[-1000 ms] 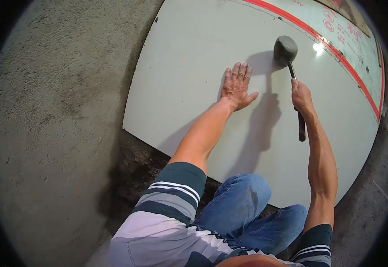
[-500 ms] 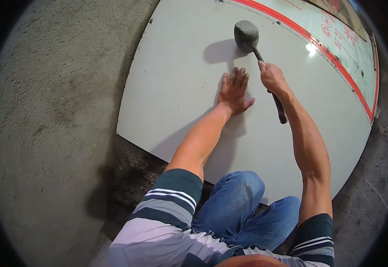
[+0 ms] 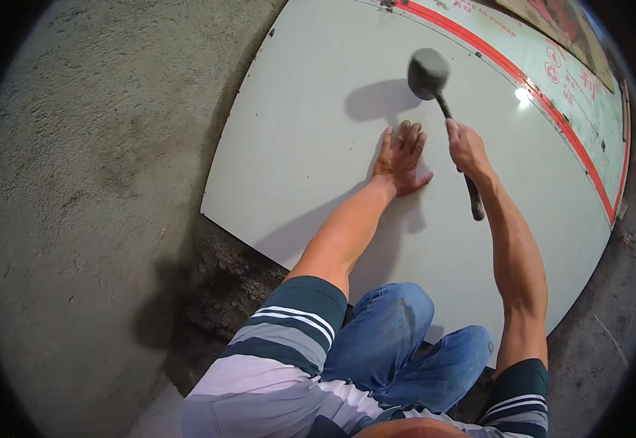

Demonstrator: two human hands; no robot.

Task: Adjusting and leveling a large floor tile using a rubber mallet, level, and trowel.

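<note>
On the big white slab (image 3: 303, 131), the left hand (image 3: 402, 162) rests flat. The right hand (image 3: 467, 150) grips a mallet (image 3: 428, 73). This looks like tapping; the next tap needs careful aim.

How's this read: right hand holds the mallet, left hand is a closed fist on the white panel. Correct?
Not quite: the left hand is open, not a fist, per the head view. It's on the white panel, and the right hand holds the mallet.
</note>
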